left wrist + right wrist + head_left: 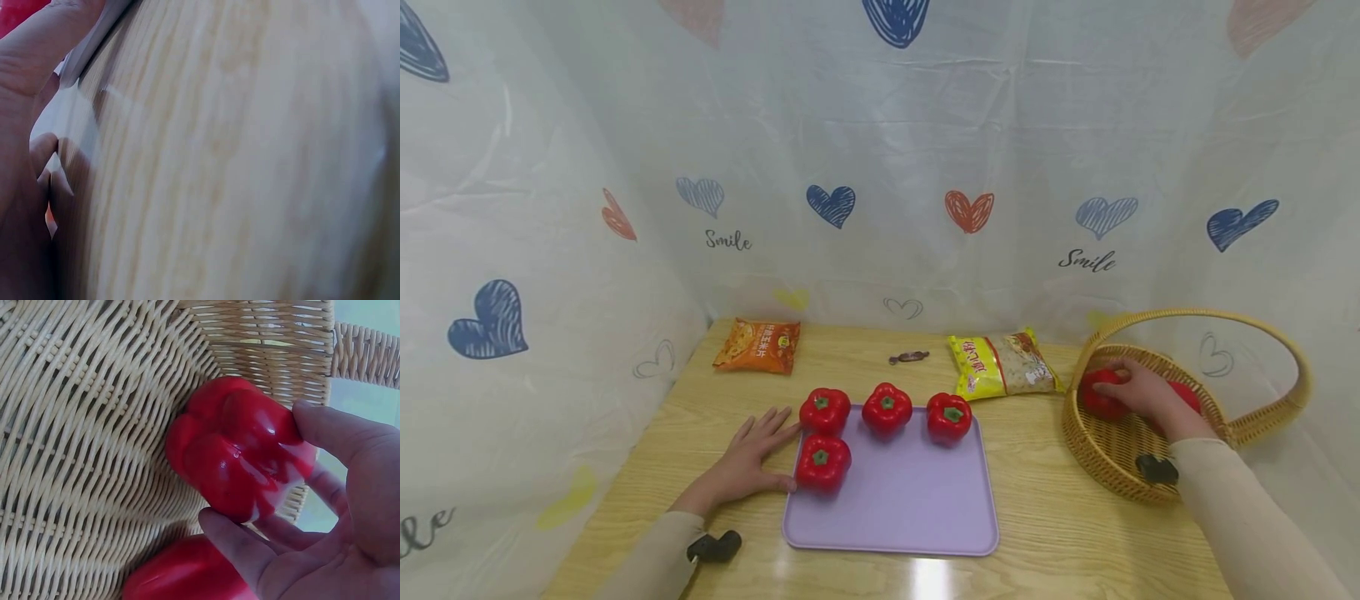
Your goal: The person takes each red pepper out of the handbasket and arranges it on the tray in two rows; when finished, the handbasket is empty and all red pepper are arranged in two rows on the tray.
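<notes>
Inside the wicker basket (1093,462), my right hand (1138,392) grips a red bell pepper (231,450), fingers and thumb round its sides. A second red pepper (190,575) lies beside it in the basket, partly hidden by the hand. My left hand (748,458) rests with spread fingers at the left edge of the lilac tray (917,508), thumb right at the nearest pepper (823,465). Several red peppers with green stems stand on that tray: one more at its back left corner (825,410), one at the back middle (887,410), one at the back right (949,419).
An orange snack bag (757,346) lies at the table's back left. A small wrapped candy (909,357) and a yellow snack bag (1004,364) lie behind the tray. The basket's tall handle (1195,313) arches over the right arm. A heart-printed curtain (895,167) encloses the table.
</notes>
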{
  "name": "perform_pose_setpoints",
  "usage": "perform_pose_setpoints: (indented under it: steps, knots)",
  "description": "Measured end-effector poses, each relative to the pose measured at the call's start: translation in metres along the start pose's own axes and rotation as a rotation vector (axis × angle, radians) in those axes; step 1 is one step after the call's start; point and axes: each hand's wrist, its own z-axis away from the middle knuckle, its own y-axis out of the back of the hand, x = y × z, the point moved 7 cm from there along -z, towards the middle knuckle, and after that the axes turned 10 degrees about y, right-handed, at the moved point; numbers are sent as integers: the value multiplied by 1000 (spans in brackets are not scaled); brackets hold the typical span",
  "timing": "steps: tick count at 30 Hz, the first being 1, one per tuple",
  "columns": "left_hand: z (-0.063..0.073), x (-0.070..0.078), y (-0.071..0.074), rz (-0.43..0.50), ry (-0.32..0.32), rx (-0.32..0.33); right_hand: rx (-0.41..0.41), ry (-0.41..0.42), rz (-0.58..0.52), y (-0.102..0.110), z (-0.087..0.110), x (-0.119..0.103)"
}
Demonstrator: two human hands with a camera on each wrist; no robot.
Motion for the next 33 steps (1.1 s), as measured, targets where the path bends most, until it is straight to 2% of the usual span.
perform_pose_setpoints:
  steps: [33]
  knots:
    - [-1, 0, 1, 9, -2, -5, 22, 31, 98, 6, 18, 1]
